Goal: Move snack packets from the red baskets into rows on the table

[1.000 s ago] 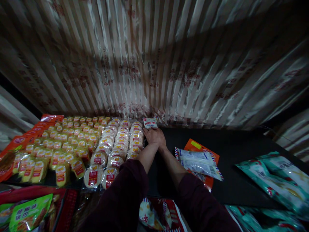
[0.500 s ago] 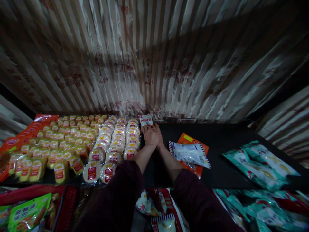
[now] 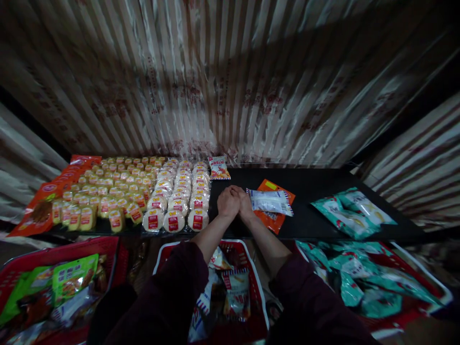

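My left hand (image 3: 228,202) and my right hand (image 3: 243,201) meet over the black tabletop, their curled fingers touching; whatever they may hold is hidden. Behind them, at the back edge, lies a small white and orange snack packet (image 3: 219,168), apart from both. Rows of round white wrapped crackers (image 3: 198,203) run beside my left hand. Close to the right of my right hand, a white and blue packet (image 3: 271,201) rests on an orange packet (image 3: 273,224).
Yellow wrapped cakes (image 3: 108,191) and overlapping orange packets (image 3: 46,191) fill the left. Teal bags (image 3: 355,213) lie at the right. Below the front edge stand red baskets (image 3: 257,287) of snack packets, with a striped curtain (image 3: 230,86) behind.
Both hands have drawn back from the small packet at the back edge, which now shows fully. The fingers have curled together. The view has shifted, showing more of the baskets.
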`<state>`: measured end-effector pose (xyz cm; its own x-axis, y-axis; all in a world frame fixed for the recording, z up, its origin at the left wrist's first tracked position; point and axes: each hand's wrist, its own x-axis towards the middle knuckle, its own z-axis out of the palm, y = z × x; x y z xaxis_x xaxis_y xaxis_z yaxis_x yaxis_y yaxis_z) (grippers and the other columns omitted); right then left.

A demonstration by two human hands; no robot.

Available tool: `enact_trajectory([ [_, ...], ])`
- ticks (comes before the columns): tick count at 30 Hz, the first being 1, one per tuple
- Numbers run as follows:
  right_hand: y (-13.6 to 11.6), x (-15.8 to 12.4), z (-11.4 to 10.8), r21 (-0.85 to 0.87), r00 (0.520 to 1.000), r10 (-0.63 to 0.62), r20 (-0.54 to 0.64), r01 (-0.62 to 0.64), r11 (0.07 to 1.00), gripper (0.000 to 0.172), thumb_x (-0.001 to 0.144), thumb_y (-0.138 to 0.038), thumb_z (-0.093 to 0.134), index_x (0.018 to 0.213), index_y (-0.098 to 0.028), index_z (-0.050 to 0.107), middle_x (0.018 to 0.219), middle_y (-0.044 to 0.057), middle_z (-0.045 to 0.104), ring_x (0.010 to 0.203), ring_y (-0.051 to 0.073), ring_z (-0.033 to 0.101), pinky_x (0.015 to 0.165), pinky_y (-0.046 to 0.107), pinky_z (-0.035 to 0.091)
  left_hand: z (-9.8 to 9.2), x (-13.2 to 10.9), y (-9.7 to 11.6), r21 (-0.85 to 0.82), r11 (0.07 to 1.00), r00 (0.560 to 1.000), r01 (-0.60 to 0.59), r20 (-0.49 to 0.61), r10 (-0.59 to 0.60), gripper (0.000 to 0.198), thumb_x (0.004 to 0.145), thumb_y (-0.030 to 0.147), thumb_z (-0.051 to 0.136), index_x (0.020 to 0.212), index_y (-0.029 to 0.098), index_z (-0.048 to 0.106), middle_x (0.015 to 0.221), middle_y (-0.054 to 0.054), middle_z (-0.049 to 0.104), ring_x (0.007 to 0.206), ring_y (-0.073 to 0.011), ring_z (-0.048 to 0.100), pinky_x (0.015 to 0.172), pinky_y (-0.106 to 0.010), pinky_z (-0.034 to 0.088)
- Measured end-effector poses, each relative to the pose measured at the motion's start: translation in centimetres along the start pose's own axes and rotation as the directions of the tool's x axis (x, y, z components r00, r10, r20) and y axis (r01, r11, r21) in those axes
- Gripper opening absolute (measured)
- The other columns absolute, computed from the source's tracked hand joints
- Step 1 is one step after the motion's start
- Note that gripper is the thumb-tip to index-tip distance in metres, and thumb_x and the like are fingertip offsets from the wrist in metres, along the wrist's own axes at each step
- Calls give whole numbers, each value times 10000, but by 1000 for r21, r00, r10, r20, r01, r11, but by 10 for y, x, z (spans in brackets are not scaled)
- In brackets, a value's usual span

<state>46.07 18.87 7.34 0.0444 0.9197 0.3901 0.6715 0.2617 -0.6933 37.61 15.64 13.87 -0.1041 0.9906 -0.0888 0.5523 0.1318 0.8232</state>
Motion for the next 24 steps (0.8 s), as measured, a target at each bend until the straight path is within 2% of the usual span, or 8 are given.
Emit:
enact_trajectory([
  [2,-15,-20,-10,-7,996,-12,83,13,1000,300,787,-163,455,963,-191,696,970,76,699,938,215,623,868,356,495,-9,-22,-5,4,1000,1000,12,25,-12,315,864,166,390,1073,163,627,1085,-127,682,1035,-242,626,904,-319,450],
  [6,-43,-63,-21,-6,977,-35,209,37,999,303,778,-138,461,969,-182,692,941,82,689,898,205,621,837,334,487,-21,-67,-29,-37,999,1000,-13,-17,13,276,863,184,409,1061,174,602,1063,-106,691,1010,-219,636,897,-316,458],
  [13,-72,-135,-18,10,956,-8,292,5,1000,336,778,-116,433,972,-163,703,938,104,702,861,214,644,787,322,494,-28,-128,-79,-142,990,998,-12,-64,3,155,849,215,454,956,192,562,939,-65,690,895,-172,644,820,-278,471],
  [20,-62,-183,9,-51,914,105,393,-92,994,368,770,-77,441,1018,-187,690,1013,92,701,948,204,643,860,308,479,-17,-151,-128,-72,986,989,148,23,-147,184,830,188,460,938,165,607,983,-97,682,953,-198,623,881,-293,435],
  [24,-49,-193,22,-162,924,210,320,-165,973,337,793,-108,478,1082,-157,644,1111,126,659,1051,224,606,928,333,452,-10,-152,-154,-8,964,963,267,-46,-267,203,811,156,483,952,145,629,1094,-139,648,1071,-225,584,929,-283,398],
])
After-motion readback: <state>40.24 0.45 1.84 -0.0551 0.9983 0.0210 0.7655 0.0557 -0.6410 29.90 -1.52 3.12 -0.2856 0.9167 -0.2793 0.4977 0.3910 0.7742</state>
